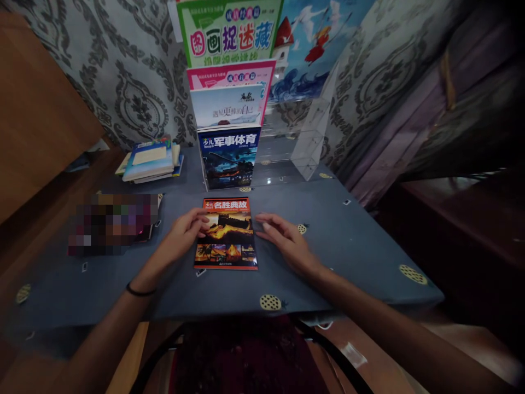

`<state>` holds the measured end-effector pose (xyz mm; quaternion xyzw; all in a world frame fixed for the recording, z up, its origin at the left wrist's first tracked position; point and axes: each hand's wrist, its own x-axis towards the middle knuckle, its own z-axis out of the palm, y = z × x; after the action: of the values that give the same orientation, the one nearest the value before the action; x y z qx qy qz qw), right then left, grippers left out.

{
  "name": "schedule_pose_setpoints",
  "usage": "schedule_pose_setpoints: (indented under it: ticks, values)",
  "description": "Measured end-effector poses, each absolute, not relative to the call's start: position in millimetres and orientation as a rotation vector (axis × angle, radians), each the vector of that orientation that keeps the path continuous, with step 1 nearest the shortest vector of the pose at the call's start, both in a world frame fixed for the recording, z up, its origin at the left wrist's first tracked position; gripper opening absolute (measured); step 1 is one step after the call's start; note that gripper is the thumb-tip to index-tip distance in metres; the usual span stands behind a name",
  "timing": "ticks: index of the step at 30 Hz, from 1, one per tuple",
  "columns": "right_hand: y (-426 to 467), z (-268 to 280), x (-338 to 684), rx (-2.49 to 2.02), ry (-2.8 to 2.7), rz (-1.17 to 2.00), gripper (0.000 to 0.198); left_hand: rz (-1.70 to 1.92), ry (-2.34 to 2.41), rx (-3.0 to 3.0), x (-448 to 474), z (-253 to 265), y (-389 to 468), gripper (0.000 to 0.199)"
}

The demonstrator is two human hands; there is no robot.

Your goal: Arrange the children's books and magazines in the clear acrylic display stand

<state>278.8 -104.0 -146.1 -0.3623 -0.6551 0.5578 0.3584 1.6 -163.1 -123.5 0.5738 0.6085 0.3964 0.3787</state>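
Observation:
A book with an orange and black cover lies face up on the table in front of me. At its left edge rests my left hand, fingers stretched out over the cover's side. My right hand is beside the right edge, its fingers extended and apart from any grip. Just behind the book stands a clear tiered display rack. Its left column carries a dark blue book, a pale blue-white book, a pink book and a green book.
The table has a grey-blue cloth with pineapple prints. A stack of books sits at the back left, with a blurred-out item nearer me. Patterned curtains hang behind, and a large picture book stands at the rack's upper right.

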Motion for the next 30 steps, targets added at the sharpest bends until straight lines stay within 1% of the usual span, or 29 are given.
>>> schedule_pose_setpoints:
  ticks: [4,9,16,22,25,30]
  values:
    - [-102,-147,276,-0.964,-1.437,1.676,0.023,0.981,1.436,1.288,7,-126,-147,0.031]
    - [-98,-144,278,-0.972,-1.189,1.831,0.023,0.924,1.404,1.199,20,-128,-143,0.030]
    - [-93,-145,271,-0.973,-1.105,1.873,0.031,0.914,1.435,1.222,24,-125,-143,0.039]
    - [-87,-152,270,-0.973,-1.128,1.896,0.031,0.917,1.454,1.231,22,-132,-139,0.037]
    - [-83,-144,271,-1.030,-1.059,1.941,0.025,0.940,1.463,1.202,23,-132,-140,0.037]
    - [-72,-119,270,-1.155,-0.936,2.257,0.004,0.942,1.467,1.181,25,-128,-141,0.041]
